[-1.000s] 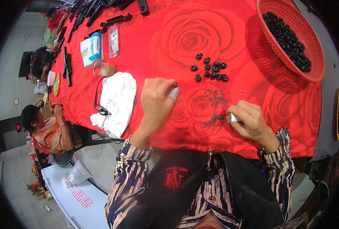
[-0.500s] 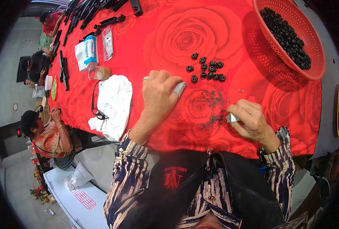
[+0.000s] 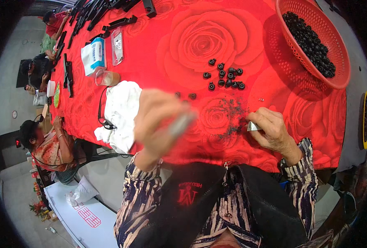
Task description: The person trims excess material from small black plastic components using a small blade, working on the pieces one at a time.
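Note:
My left hand point(image 3: 160, 124) is smeared by motion above the red tablecloth, beside a white cloth point(image 3: 123, 111); a grey wrap point(image 3: 182, 124) covers its thumb. Its fingers are too blurred to read. Just beyond it lie a small black ring-shaped part point(image 3: 192, 96) and a second one, partly hidden. My right hand point(image 3: 270, 130) rests closed on the table, with a small silver-grey piece point(image 3: 254, 126) showing at its thumb; whether that is a blade or a wrap is unclear. Black crumbs point(image 3: 232, 115) are scattered left of it. Several matching black parts point(image 3: 222, 74) stand grouped farther out.
A red plastic basket point(image 3: 345, 68) heaped with black parts stands at the far right. On the left are glasses point(image 3: 107, 123), a cup point(image 3: 107, 77), a blue-white packet point(image 3: 94, 57) and long black pieces point(image 3: 96, 16). Other people sit along the table's left side.
My left hand has swung left and back toward me, uncovering two small black parts on the cloth. The right hand has stayed almost in place.

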Action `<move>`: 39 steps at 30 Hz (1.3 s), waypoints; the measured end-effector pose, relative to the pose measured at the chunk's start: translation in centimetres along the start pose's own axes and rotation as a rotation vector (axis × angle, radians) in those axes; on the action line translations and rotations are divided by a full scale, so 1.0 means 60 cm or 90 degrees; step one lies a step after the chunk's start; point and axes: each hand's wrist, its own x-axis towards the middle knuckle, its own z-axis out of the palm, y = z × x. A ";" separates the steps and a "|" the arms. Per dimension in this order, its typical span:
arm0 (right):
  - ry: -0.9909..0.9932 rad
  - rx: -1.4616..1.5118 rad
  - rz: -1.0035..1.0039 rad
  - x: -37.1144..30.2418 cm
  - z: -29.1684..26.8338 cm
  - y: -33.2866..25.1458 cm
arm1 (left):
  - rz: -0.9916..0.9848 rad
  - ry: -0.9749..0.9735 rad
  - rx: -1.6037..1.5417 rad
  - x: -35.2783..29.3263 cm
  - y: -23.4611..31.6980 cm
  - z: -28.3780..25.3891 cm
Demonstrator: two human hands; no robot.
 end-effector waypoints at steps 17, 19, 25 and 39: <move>-0.016 -0.023 0.001 0.007 0.007 0.000 | 0.567 0.017 1.208 0.097 0.223 -0.125; -0.016 -0.046 -0.007 0.005 0.007 0.000 | 0.459 0.016 1.186 0.095 0.210 -0.115; 0.026 -0.054 -0.046 0.003 0.007 -0.001 | 0.303 -0.159 1.261 0.065 0.205 -0.115; -0.019 -0.068 -0.014 0.003 0.006 -0.001 | -0.044 -0.234 0.118 -0.006 -0.064 0.069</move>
